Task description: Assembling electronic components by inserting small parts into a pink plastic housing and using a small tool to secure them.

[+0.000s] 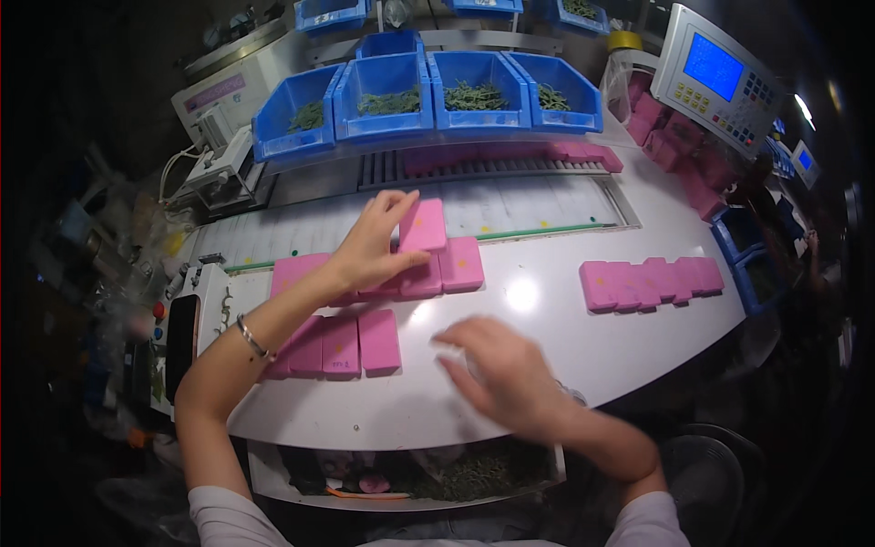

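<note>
My left hand (378, 244) is closed on a pink block (423, 225) with a small yellow dot, gripping its left side between thumb and fingers. The block is raised above a row of like pink blocks (463, 264), which my wrist and hand partly cover. Under my left forearm lies a second, nearer row of pink blocks (379, 342). To the right, my right hand (497, 372) hovers over the white table (510, 314), somewhat blurred. Its thumb and fingers are apart with nothing between them.
Farther right lies a staggered row of pink blocks (652, 283). Behind my hands runs a pale conveyor strip (337, 214); blue bins (478, 118) of green plant pieces stand above it. A control panel (720, 73) is at the upper right, a phone (183, 337) left, an open drawer (410, 503) below.
</note>
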Demonstrator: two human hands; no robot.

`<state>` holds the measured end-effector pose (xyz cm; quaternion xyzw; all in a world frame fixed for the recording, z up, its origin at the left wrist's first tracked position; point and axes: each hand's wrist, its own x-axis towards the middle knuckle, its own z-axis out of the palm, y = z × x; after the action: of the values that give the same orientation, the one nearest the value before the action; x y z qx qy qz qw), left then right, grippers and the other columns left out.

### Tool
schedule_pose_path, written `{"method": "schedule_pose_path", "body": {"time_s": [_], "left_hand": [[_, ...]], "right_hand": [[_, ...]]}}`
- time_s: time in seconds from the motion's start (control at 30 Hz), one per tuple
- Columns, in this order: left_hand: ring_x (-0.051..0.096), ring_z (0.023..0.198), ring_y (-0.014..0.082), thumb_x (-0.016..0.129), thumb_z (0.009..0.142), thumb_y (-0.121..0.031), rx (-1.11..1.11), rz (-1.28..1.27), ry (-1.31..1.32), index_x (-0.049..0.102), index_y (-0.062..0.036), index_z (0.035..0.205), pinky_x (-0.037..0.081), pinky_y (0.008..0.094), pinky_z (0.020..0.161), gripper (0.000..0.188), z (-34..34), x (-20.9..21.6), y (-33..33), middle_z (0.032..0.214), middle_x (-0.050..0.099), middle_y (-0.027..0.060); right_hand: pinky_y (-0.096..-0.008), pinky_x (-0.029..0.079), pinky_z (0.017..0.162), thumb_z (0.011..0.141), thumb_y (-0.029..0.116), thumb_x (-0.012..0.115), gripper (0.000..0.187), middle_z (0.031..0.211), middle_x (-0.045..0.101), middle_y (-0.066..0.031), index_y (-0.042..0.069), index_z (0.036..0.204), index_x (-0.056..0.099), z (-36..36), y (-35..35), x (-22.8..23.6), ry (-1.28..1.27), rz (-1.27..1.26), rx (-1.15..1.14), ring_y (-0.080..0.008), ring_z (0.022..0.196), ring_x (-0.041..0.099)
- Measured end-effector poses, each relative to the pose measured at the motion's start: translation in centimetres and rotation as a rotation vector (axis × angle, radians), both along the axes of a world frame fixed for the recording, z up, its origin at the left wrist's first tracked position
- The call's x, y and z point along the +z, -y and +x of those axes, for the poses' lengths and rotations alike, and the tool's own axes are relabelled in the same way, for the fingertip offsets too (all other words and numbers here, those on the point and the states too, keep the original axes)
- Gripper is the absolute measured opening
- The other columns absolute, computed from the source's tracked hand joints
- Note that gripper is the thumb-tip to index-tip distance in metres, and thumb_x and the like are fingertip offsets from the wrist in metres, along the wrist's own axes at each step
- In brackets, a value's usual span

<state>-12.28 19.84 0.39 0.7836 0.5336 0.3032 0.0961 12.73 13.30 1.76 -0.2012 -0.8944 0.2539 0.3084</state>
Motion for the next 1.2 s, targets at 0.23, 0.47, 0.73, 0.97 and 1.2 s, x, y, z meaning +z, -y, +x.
{"method": "schedule_pose_path", "body": {"time_s": [0.23, 0.47, 0.73, 0.97, 1.2], "left_hand": [[0.045, 0.107, 0.0307, 0.077, 0.064, -0.026, -0.059, -0.036, -0.059, 0.039, 0.0042, 0.128, 0.037, 0.036, 0.093, 0.081, 4.1, -0.6, 7.5, 0.116, 0.045, 0.0175], [0.045, 0.108, 0.0331, 0.073, 0.066, -0.02, 0.119, -0.107, -0.037, 0.049, 0.0034, 0.111, 0.037, 0.039, 0.093, 0.056, 7.9, -1.6, 10.6, 0.113, 0.048, 0.0196], [0.058, 0.087, 0.02, 0.044, 0.092, -0.044, -0.118, -0.66, 1.204, 0.04, 0.0, 0.12, 0.047, 0.0283, 0.076, 0.052, 11.4, 2.0, 13.5, 0.105, 0.05, 0.0125], [0.06, 0.086, 0.0189, 0.031, 0.091, -0.054, 0.027, -0.799, 1.638, 0.031, 0.0032, 0.124, 0.051, 0.0258, 0.072, 0.066, 14.2, 1.1, 17.7, 0.111, 0.045, 0.0133], [0.057, 0.099, 0.028, 0.024, 0.086, -0.066, 0.122, -0.689, 2.019, 0.043, 0.0028, 0.117, 0.047, 0.0429, 0.088, 0.078, 13.3, -0.6, 17.2, 0.104, 0.055, 0.0165]], "right_hand": [[-0.04, 0.039, 0.093, 0.066, 0.013, 0.072, 0.073, 0.117, 0.047, -0.0183, 0.004, 0.129, 0.037, -1.7, -11.7, -4.5, 0.187, 0.13, -0.088, -0.0337, 0.107, 0.047], [-0.0358, 0.041, 0.089, 0.06, 0.01, 0.073, 0.08, 0.113, 0.043, -0.0183, 0.004, 0.131, 0.036, -0.1, -10.0, -0.8, 0.104, -0.076, -0.146, -0.0313, 0.102, 0.048], [-0.0411, 0.043, 0.086, 0.058, -0.003, 0.066, 0.081, 0.118, 0.038, -0.0237, -0.002, 0.132, 0.032, 1.8, 1.5, 3.4, -0.044, 0.095, -0.026, -0.0388, 0.103, 0.046], [-0.0399, 0.044, 0.089, 0.063, 0.008, 0.076, 0.074, 0.121, 0.041, -0.0236, -0.008, 0.126, 0.039, 1.5, 5.6, 0.6, -0.092, 0.216, -0.083, -0.0385, 0.109, 0.047], [-0.0337, 0.049, 0.063, 0.067, 0.011, 0.074, 0.04, 0.083, 0.059, -0.0098, -0.002, 0.102, 0.058, 1.9, 8.7, 0.4, -0.217, 0.345, 0.027, -0.0237, 0.072, 0.058]]}}
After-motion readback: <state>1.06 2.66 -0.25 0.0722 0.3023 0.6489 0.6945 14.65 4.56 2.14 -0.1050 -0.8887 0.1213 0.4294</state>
